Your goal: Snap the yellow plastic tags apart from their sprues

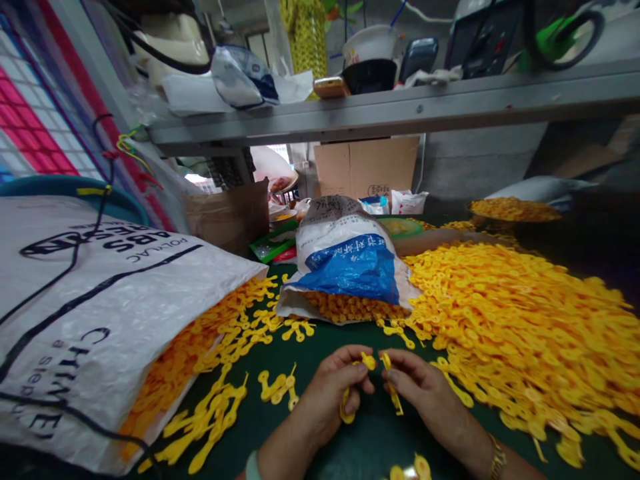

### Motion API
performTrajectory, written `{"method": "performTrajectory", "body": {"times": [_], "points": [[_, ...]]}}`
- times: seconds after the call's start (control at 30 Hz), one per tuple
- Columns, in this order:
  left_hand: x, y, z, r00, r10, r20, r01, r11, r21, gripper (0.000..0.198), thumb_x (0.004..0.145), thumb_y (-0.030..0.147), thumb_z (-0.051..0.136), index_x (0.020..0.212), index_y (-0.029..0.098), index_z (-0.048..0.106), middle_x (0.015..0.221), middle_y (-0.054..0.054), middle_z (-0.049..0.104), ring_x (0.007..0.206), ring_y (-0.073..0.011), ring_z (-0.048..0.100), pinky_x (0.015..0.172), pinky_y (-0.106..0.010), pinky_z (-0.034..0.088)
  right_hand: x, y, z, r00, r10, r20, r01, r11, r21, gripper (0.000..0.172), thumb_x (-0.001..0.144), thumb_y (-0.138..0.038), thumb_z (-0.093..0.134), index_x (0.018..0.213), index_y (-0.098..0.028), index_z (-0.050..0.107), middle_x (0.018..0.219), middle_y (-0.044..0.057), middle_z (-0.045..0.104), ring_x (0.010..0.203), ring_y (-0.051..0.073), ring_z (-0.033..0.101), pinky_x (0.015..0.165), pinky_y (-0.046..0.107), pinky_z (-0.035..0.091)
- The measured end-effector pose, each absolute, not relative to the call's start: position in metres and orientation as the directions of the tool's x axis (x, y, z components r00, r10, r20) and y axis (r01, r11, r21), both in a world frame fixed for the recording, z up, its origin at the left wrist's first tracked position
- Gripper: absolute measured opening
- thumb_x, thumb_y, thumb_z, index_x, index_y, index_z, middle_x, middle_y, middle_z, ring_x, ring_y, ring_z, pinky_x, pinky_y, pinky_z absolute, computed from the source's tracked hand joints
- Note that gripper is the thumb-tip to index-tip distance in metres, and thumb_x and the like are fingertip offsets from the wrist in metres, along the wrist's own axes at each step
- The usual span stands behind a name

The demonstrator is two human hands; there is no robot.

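My left hand (333,390) pinches a flat yellow plastic moulded piece (347,400) between thumb and fingers. My right hand (417,390) grips another yellow plastic piece (391,383), and the two hands are close together, nearly touching. Both pieces look like linked rings on a thin strip. A few loose pieces (277,389) lie on the green work surface (370,447) left of my hands. A large heap of the same yellow pieces (520,333) spreads to the right. A metal band (497,457) circles my right wrist.
A white woven sack (100,313) spills yellow pieces at the left. A white-and-blue sack (347,263) spills more ahead. A metal shelf (400,110) crosses above with clutter on it. Beyond stand a cardboard box (367,167) and a tray of yellow pieces (515,210).
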State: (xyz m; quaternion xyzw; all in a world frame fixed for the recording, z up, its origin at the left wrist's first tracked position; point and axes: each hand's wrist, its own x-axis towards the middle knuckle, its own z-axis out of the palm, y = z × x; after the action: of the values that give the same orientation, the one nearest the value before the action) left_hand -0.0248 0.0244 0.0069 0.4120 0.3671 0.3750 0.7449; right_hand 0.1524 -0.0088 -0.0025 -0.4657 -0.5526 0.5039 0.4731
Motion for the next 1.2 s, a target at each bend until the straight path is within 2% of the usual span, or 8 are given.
{"method": "performTrajectory", "body": {"times": [0.4,0.5,0.67,0.8,0.9,1.03,1.1,1.2], "points": [[-0.024,0.024,-0.001,0.481,0.859,-0.176,-0.359,0.376,0.854,0.024,0.078,0.029,0.065,0.096,0.017,0.054,0.058,0.001,0.063,0.031,-0.0013,0.036,0.033,-0.015,0.016,0.15,-0.016,0.003,-0.128,0.991,0.036,0.059,0.044,-0.997,0.027,0.085,-0.035,0.061,0.109,-0.022,0.065,0.092,0.003,0.07,0.083,0.019,0.063,0.075,0.029,0.05],[-0.02,0.024,-0.005,0.424,0.892,-0.156,-0.338,0.315,0.887,0.024,0.076,0.031,0.067,0.09,0.017,0.054,0.058,0.002,0.063,0.034,-0.0021,0.038,0.033,-0.014,0.019,0.145,-0.016,0.003,-0.101,0.995,0.009,0.035,0.012,-0.999,0.028,0.085,-0.036,0.061,0.107,-0.02,0.065,0.089,0.003,0.07,0.081,0.019,0.064,0.074,0.029,0.05],[-0.013,0.024,-0.016,0.39,0.913,-0.117,-0.266,0.233,0.935,0.034,0.067,0.037,0.076,0.084,0.018,0.053,0.058,0.003,0.064,0.032,-0.0031,0.038,0.03,-0.015,0.022,0.143,-0.012,-0.001,-0.043,0.998,0.039,0.043,0.041,-0.998,0.026,0.085,-0.037,0.06,0.105,-0.021,0.066,0.099,0.005,0.071,0.096,0.022,0.063,0.083,0.031,0.05],[-0.011,0.022,-0.015,0.374,0.919,-0.123,-0.191,0.206,0.96,0.034,0.074,0.047,0.068,0.083,0.015,0.058,0.062,0.001,0.065,0.031,-0.0024,0.039,0.03,-0.016,0.023,0.145,-0.01,-0.005,-0.013,0.999,0.049,0.079,0.05,-0.996,0.028,0.084,-0.039,0.061,0.105,-0.021,0.066,0.098,0.005,0.071,0.095,0.023,0.064,0.084,0.033,0.05],[-0.01,0.02,-0.012,0.336,0.932,-0.133,-0.224,0.216,0.95,0.032,0.07,0.042,0.071,0.08,0.015,0.057,0.067,0.001,0.064,0.03,-0.0003,0.037,0.03,-0.015,0.023,0.144,-0.01,-0.004,-0.008,0.999,0.046,0.106,0.046,-0.993,0.029,0.084,-0.04,0.061,0.106,-0.021,0.066,0.098,0.005,0.072,0.095,0.024,0.065,0.083,0.033,0.051],[-0.009,0.02,-0.01,0.298,0.939,-0.174,-0.302,0.266,0.916,0.041,0.061,0.029,0.079,0.094,0.017,0.057,0.082,0.001,0.065,0.035,-0.0008,0.041,0.029,-0.014,0.026,0.142,-0.013,-0.001,-0.015,0.998,0.055,0.114,0.056,-0.992,0.027,0.086,-0.037,0.06,0.107,-0.022,0.066,0.101,0.005,0.071,0.095,0.023,0.064,0.084,0.032,0.05],[-0.01,0.019,-0.009,0.339,0.922,-0.188,-0.275,0.289,0.917,0.041,0.066,0.03,0.075,0.1,0.015,0.058,0.084,-0.002,0.067,0.036,-0.0012,0.043,0.03,-0.014,0.027,0.143,-0.014,0.0,-0.016,0.998,0.061,0.12,0.063,-0.991,0.027,0.087,-0.036,0.059,0.109,-0.022,0.065,0.103,0.005,0.071,0.094,0.022,0.064,0.084,0.031,0.049],[-0.012,0.018,-0.006,0.421,0.885,-0.199,-0.194,0.302,0.933,0.039,0.075,0.035,0.068,0.104,0.011,0.06,0.073,-0.003,0.067,0.033,-0.0012,0.04,0.031,-0.015,0.025,0.146,-0.016,0.002,-0.013,0.998,0.065,0.156,0.066,-0.986,0.027,0.088,-0.034,0.057,0.111,-0.023,0.065,0.103,0.005,0.07,0.096,0.022,0.063,0.084,0.03,0.049]]}}
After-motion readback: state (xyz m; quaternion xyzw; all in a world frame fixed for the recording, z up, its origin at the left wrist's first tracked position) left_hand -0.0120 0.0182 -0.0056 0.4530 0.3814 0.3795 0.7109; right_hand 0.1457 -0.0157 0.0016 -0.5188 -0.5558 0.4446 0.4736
